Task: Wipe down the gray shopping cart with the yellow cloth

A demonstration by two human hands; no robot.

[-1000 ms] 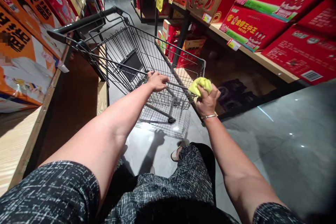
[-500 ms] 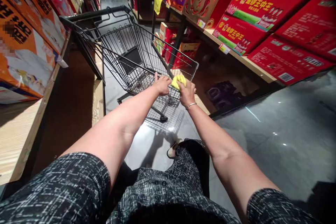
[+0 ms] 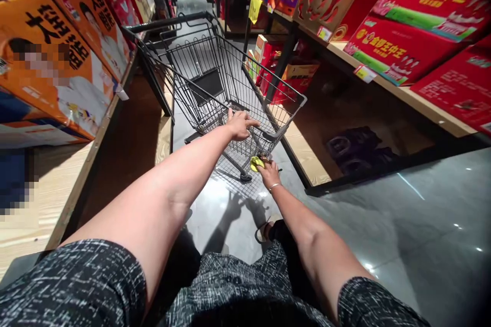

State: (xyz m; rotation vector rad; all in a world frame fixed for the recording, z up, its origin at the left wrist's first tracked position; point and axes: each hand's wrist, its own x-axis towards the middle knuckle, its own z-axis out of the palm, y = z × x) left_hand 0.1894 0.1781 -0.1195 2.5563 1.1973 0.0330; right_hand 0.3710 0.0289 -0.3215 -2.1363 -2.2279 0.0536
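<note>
While the right hand [image 3: 270, 172] is closed around a yellow cloth [image 3: 256, 164] at the lower end of the shopping cart [image 3: 207, 87], the left hand [image 3: 240, 125] lies over the near rim, fingers apart; whether it bears on the metal, I cannot tell. The cart stands between wooden shelves [image 3: 303, 145]. Light pressure, cloth bunched over the fingertips, should suit thin wires best.

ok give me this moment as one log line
left hand: at top rail of cart | right hand: holding yellow cloth low at cart corner | cart: between shelves
</note>
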